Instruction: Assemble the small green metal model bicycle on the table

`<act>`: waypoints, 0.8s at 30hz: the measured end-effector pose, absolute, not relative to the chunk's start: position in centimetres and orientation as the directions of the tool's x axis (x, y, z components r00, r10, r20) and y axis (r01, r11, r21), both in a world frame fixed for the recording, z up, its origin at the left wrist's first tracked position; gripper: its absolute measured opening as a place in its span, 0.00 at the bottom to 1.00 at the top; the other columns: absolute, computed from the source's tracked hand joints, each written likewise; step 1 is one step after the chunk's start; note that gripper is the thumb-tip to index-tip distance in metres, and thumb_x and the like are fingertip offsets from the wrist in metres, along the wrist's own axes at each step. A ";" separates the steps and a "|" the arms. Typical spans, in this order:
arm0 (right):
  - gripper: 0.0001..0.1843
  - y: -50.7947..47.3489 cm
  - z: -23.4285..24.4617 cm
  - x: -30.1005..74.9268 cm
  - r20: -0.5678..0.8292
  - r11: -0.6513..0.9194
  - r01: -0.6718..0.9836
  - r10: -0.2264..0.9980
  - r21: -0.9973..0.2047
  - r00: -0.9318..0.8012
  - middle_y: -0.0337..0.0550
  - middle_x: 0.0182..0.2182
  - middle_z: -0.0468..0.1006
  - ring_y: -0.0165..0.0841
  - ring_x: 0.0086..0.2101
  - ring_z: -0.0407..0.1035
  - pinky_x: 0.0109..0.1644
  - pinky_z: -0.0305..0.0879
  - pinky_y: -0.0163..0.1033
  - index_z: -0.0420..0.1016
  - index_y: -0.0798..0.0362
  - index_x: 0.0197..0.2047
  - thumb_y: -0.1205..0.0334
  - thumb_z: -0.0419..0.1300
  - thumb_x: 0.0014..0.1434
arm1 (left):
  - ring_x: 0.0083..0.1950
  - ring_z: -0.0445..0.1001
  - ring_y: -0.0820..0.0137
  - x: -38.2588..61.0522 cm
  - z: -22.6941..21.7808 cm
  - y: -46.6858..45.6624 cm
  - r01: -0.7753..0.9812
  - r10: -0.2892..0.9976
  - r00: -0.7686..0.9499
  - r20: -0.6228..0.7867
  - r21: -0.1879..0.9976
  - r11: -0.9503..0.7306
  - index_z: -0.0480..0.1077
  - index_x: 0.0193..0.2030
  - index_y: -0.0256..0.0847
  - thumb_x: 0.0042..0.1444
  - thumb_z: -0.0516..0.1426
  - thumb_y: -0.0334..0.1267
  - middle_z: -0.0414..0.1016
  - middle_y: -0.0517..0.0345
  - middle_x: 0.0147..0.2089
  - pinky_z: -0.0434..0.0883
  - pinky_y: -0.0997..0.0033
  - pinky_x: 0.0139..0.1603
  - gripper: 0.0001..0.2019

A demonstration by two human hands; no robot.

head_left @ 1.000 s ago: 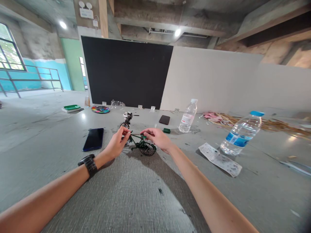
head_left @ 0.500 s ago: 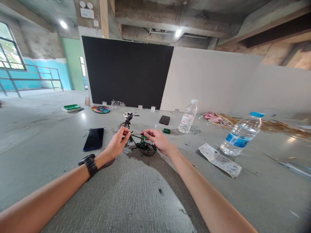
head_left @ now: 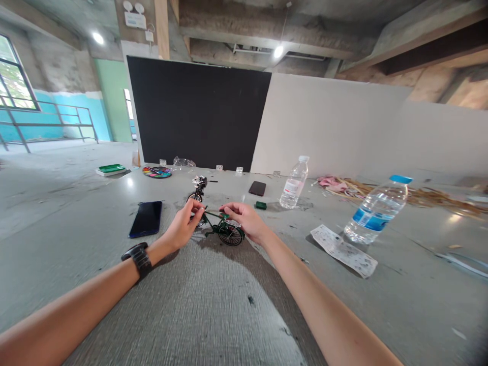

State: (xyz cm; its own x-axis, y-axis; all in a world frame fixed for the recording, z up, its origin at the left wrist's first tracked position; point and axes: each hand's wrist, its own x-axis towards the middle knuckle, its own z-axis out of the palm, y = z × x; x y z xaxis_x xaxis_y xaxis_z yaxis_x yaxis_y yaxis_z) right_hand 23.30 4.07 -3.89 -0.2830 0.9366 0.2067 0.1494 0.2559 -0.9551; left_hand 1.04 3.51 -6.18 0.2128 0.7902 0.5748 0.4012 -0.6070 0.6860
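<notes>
A small green model bicycle (head_left: 214, 226) stands upright on the grey surface, its black rear wheel (head_left: 231, 235) to the right. My left hand (head_left: 186, 223) is closed in a pinch at the handlebar end and covers most of the front wheel. Pinching at the seat, my right hand (head_left: 244, 219) has its thumb and fingers together on the bicycle's rear half. What exactly each fingertip presses is too small to make out. Just behind my left hand is a second, dark model bicycle (head_left: 199, 189), partly hidden by my fingers.
A dark phone (head_left: 146, 219) lies left of my hands. Beyond them are another phone (head_left: 257, 188), a small green box (head_left: 261, 205) and a paint palette (head_left: 157, 172). On the right stand a clear bottle (head_left: 294, 183), a blue-capped bottle (head_left: 377, 211) and a printed sheet (head_left: 344, 251).
The whole view has shifted very slightly. Both hands keep the same hold on the green model bicycle, which stays in place.
</notes>
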 end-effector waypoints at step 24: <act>0.21 5.0 -5.4 23.0 0.241 0.263 0.054 0.938 -0.963 -0.250 0.48 0.40 0.83 0.39 0.40 0.74 0.47 0.65 0.42 0.84 0.53 0.39 0.48 0.72 0.46 | 0.38 0.69 0.70 1.0 -6.2 3.5 0.396 0.796 0.210 0.568 0.695 -0.600 0.63 0.43 0.41 0.68 0.50 0.42 0.72 0.57 0.40 0.65 0.69 0.40 0.07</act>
